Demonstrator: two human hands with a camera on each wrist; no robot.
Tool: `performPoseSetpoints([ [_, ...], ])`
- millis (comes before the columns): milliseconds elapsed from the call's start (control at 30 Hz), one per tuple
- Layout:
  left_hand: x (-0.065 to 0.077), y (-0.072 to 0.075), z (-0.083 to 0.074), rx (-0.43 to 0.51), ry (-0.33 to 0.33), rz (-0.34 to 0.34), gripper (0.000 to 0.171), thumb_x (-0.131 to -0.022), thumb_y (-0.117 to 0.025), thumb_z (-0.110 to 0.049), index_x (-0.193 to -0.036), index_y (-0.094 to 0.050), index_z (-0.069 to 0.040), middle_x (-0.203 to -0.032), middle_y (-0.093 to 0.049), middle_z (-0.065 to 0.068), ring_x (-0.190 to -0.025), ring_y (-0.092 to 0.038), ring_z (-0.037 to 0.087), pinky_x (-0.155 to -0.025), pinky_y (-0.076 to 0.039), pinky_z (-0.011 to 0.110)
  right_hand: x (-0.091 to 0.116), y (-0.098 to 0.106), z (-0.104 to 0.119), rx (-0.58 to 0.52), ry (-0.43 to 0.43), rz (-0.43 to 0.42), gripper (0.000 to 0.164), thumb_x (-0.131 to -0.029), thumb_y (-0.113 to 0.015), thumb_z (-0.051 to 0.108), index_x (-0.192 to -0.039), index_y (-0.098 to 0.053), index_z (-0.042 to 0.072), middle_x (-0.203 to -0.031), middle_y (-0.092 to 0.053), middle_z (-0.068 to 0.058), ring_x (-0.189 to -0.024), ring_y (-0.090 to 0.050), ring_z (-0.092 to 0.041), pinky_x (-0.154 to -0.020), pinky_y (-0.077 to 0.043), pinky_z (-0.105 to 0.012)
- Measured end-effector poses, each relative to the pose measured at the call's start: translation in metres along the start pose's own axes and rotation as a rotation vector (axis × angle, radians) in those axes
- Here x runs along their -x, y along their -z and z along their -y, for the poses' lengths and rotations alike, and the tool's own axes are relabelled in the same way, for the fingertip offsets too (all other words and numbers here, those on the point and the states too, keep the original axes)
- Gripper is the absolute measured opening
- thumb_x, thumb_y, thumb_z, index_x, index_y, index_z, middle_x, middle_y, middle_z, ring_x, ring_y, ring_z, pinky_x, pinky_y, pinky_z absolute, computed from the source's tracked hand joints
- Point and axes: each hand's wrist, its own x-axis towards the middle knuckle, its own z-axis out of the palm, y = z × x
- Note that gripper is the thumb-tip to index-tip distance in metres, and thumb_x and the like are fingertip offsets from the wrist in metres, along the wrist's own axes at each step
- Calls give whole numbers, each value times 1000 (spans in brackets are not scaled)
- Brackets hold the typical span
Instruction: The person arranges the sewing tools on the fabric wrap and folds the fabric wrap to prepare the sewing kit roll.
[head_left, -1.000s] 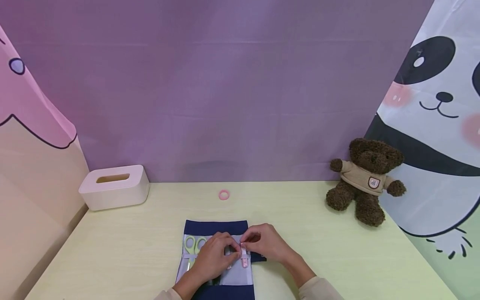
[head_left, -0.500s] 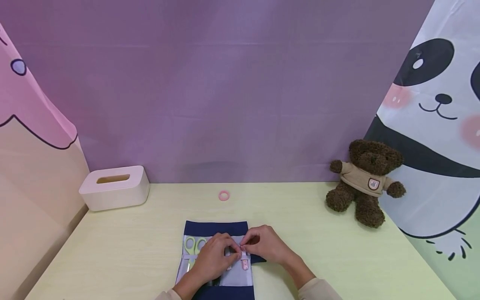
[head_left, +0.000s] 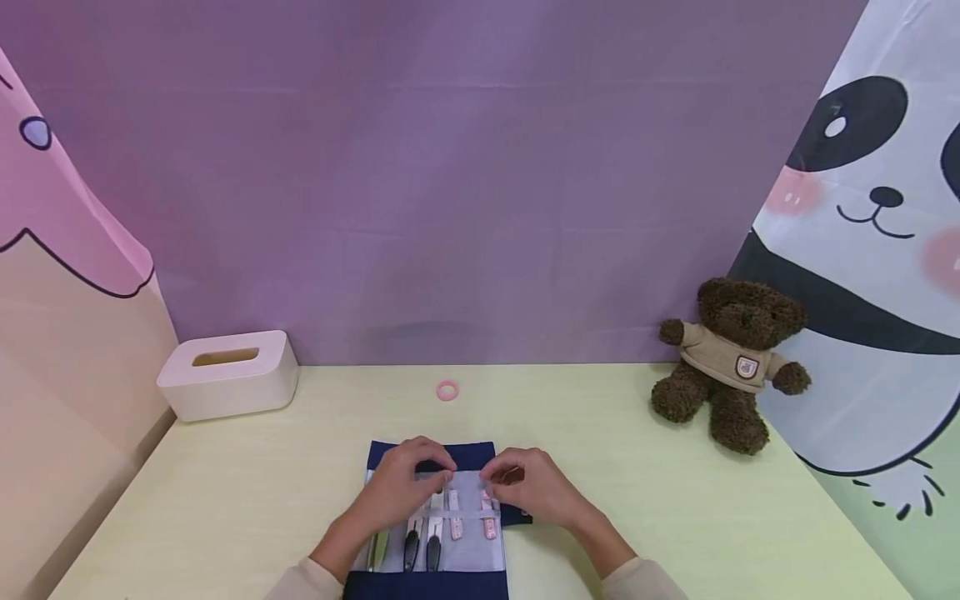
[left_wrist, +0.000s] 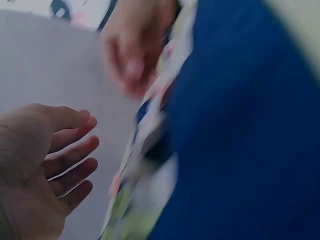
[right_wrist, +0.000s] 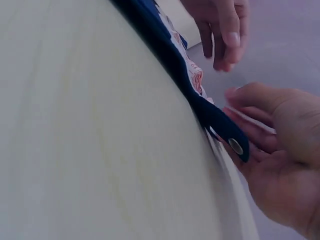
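A navy fabric tool roll (head_left: 425,586) with a pale grey lining lies unfolded on the table. Under its elastic band (head_left: 474,514) sit two slim pink-patterned pieces (head_left: 489,525), two black-handled tools (head_left: 433,552) and green scissors (head_left: 380,547), whose handles my left hand hides. My left hand (head_left: 400,483) hovers over the upper left of the roll, fingers loosely bent around nothing. At the top of the rightmost pink-patterned piece is my right hand (head_left: 534,485), thumb and index fingertips slightly apart. A navy strap with a metal snap (right_wrist: 235,146) lies against its fingers in the right wrist view.
A pink ring-shaped roll (head_left: 447,390) lies behind the tool roll. A white tissue box (head_left: 238,392) stands at the back left, and a brown teddy bear (head_left: 731,362) sits at the back right. A purple cloth (head_left: 480,183) hangs behind the table (head_left: 225,492).
My left hand has moved up and left, uncovering the black-handled tools and covering the scissors' handles. My right hand stays almost in place; its fingertips now show a gap.
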Motion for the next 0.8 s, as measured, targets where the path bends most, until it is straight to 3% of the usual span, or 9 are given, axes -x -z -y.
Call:
performPoseSetpoints([
  [133, -3, 32, 20, -37, -3, -34, 12, -94, -73, -11, -104, -79, -15, -113, -73, -6, -116, -67, 23, -105, -52, 48, 12, 2, 9, -26, -26, -83, 17, -90, -77, 11, -106, -77, 5, -105, -75, -11, -90, -67, -13, -82, -58, -21],
  [300, -7, 63, 51, -91, -27, 16, 16, -95, -71, -8, -109, -78, -13, -117, -74, -1, -119, -67, 28, -105, -52, 52, 38, 2, 23, -109, -38, -112, 21, -89, -79, 14, -109, -77, 5, -108, -74, -16, -91, -66, -9, -83, -58, -23],
  [433, -6, 79, 74, -67, -24, 68, 17, -95, -70, -6, -107, -79, -15, -115, -75, -1, -115, -68, 27, -101, -55, 48, 59, -5, 30, -228, -60, -25, 24, -90, -79, 13, -112, -76, 2, -109, -73, -21, -89, -65, -7, -81, -57, -21],
  [633, -8, 89, 99, 18, -26, 132, 15, -96, -71, -8, -106, -80, -15, -112, -75, 3, -107, -69, 18, -94, -59, 29, 83, -15, 28, -435, -156, 141, 29, -93, -76, 12, -116, -72, -6, -111, -71, -25, -88, -65, -8, -79, -55, -19],
  [800, -10, 90, 108, 29, -18, 123, 13, -95, -74, -11, -103, -82, -16, -108, -76, 3, -102, -67, 7, -88, -57, 20, 94, -22, 16, -470, -102, 217, 30, -93, -74, 10, -114, -71, -11, -109, -71, -23, -90, -64, -4, -81, -55, -17],
])
